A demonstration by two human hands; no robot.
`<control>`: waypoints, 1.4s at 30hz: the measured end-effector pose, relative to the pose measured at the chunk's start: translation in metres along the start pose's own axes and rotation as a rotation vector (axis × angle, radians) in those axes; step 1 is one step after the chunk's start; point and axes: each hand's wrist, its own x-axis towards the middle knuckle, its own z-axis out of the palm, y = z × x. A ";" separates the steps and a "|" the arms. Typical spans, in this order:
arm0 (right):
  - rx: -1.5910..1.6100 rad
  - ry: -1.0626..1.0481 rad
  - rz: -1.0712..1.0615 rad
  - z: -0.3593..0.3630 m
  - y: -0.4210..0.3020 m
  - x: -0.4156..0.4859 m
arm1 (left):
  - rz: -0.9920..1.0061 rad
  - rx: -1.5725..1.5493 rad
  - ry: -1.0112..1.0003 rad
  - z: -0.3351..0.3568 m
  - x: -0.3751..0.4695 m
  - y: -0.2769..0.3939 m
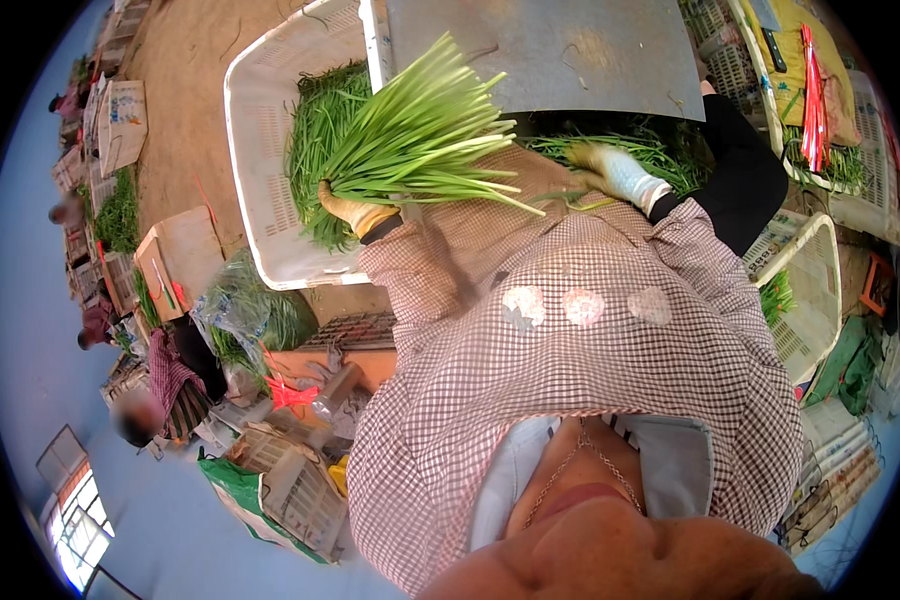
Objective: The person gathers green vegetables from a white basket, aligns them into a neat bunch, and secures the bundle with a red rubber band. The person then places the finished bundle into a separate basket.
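Note:
My left hand, in a stained work glove, is closed round a large bunch of long green leafy stalks, probably garlic chives. Their pale ends fan out to the right, over my lap. Beneath and left of the bunch, more of the greens lie in a white plastic crate. My right hand, gloved and blurred by motion, is over my lap beside loose greens under the edge of a grey board. Its fingers are too blurred to show whether they hold anything.
At the upper right are a knife, red ties and a crate with greens. Another white crate stands at my right. Left are a plastic bag of greens and a metal flask. Another person sits farther left.

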 end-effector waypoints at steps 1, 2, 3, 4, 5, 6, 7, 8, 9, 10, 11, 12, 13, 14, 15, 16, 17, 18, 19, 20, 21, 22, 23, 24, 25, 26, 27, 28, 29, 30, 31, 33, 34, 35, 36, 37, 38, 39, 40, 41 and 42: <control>-0.020 -0.461 0.201 0.014 0.018 -0.008 | -0.027 -0.014 -0.021 0.005 -0.003 0.001; -0.004 -0.334 0.146 0.026 0.035 -0.019 | -0.018 -0.026 -0.016 -0.003 0.004 0.003; 0.015 -0.212 0.089 0.033 0.042 -0.027 | -0.008 -0.102 -0.078 -0.010 0.011 0.004; 0.069 -0.070 0.116 0.018 0.035 -0.023 | 0.008 -0.176 -0.132 -0.020 0.018 0.006; -0.042 0.005 0.078 -0.018 0.015 -0.018 | 0.020 -0.246 -0.190 -0.026 0.021 0.008; -0.089 0.129 0.261 -0.040 0.005 -0.009 | 0.134 -0.214 -0.132 0.003 0.006 0.003; 0.019 0.354 0.199 -0.065 -0.011 0.002 | 0.108 -0.269 -0.204 0.005 0.008 0.008; 0.163 0.402 0.229 -0.096 -0.032 0.012 | 0.074 -0.330 -0.276 0.007 0.014 0.012; 0.185 0.604 0.010 -0.122 -0.054 0.021 | 0.041 -0.392 -0.349 0.010 0.020 0.015; 0.195 0.806 -0.212 -0.143 -0.074 0.026 | -0.017 -0.496 -0.515 0.017 0.024 0.015; 0.161 0.844 -0.258 -0.153 -0.085 0.033 | -0.030 -0.486 -0.539 0.026 0.028 0.013; 0.128 0.873 -0.318 -0.160 -0.097 0.044 | -0.029 -0.479 -0.559 0.030 0.032 0.016; 0.097 0.900 -0.381 -0.168 -0.105 0.050 | -0.025 -0.473 -0.577 0.034 0.036 0.019; 0.048 0.832 -0.390 -0.176 -0.115 0.047 | -0.020 -0.464 -0.610 0.036 0.039 0.019; 0.071 0.719 -0.410 -0.171 -0.121 0.047 | 0.038 -0.395 -0.515 0.036 0.036 0.021; 0.022 0.567 -0.320 -0.165 -0.130 0.042 | 0.100 -0.332 -0.418 0.040 0.030 0.020; -0.027 0.419 -0.234 -0.156 -0.136 0.036 | 0.164 -0.267 -0.319 0.043 0.025 0.022; -0.077 0.378 -0.213 -0.142 -0.135 0.034 | 0.138 -0.291 -0.311 0.043 0.025 0.022; -0.126 0.331 -0.177 -0.131 -0.134 0.032 | 0.163 -0.280 -0.327 0.048 0.020 0.014; -0.093 0.355 -0.205 -0.126 -0.132 0.031 | 0.152 -0.281 -0.284 0.049 0.017 0.012; -0.065 0.377 -0.233 -0.125 -0.130 0.032 | 0.142 -0.288 -0.241 0.049 0.015 0.010; -0.033 0.385 -0.255 -0.123 -0.132 0.028 | 0.144 -0.296 -0.207 0.043 0.012 0.011; 0.122 0.421 -0.288 -0.134 -0.128 0.021 | 0.145 -0.304 -0.174 0.039 0.010 0.012; 0.372 0.267 -0.138 -0.151 -0.122 0.013 | 0.156 -0.316 -0.146 0.034 0.009 0.015; 0.453 0.319 -0.040 -0.172 -0.116 0.002 | 0.141 -0.333 -0.158 0.031 0.010 0.017; 0.485 0.429 -0.063 -0.189 -0.100 -0.005 | 0.124 -0.352 -0.174 0.027 0.012 0.017; 0.428 0.488 0.065 -0.212 -0.088 -0.012 | 0.109 -0.370 -0.186 0.022 0.013 0.019; 0.621 0.728 0.040 -0.230 -0.071 -0.024 | 0.091 -0.363 -0.219 0.034 0.020 0.005; 0.730 0.816 0.117 -0.250 -0.085 -0.030 | 0.099 -0.359 -0.234 0.033 0.020 0.004; 0.904 0.945 0.001 -0.261 -0.089 -0.028 | 0.095 -0.363 -0.256 0.038 0.020 0.003; 0.918 1.062 -0.121 -0.267 -0.095 -0.027 | 0.088 -0.367 -0.279 0.043 0.019 0.002; 0.701 1.146 -0.166 -0.269 -0.120 -0.017 | 0.098 -0.355 -0.275 0.043 0.020 0.003; 0.681 1.034 -0.189 -0.264 -0.140 -0.006 | 0.087 -0.388 -0.301 0.037 0.024 0.006; 0.659 0.922 -0.211 -0.257 -0.156 0.004 | 0.075 -0.421 -0.327 0.031 0.028 0.008; 0.642 0.845 -0.299 -0.234 -0.154 0.024 | 0.104 -0.412 -0.318 0.025 0.026 0.013; 0.606 0.786 -0.369 -0.214 -0.151 0.037 | 0.106 -0.407 -0.322 0.029 0.027 0.010; 0.569 0.668 -0.407 -0.202 -0.166 0.042 | 0.116 -0.402 -0.322 0.029 0.028 0.010; 0.521 0.552 -0.438 -0.193 -0.182 0.044 | 0.095 -0.423 -0.339 0.030 0.030 0.008; 0.167 0.560 -0.501 -0.181 -0.184 0.051 | 0.080 -0.443 -0.354 0.029 0.032 0.007; -0.189 0.557 -0.554 -0.169 -0.183 0.058 | 0.065 -0.462 -0.369 0.029 0.034 0.006; -0.265 0.409 -0.447 -0.156 -0.182 0.061 | 0.088 -0.467 -0.357 0.026 0.035 0.007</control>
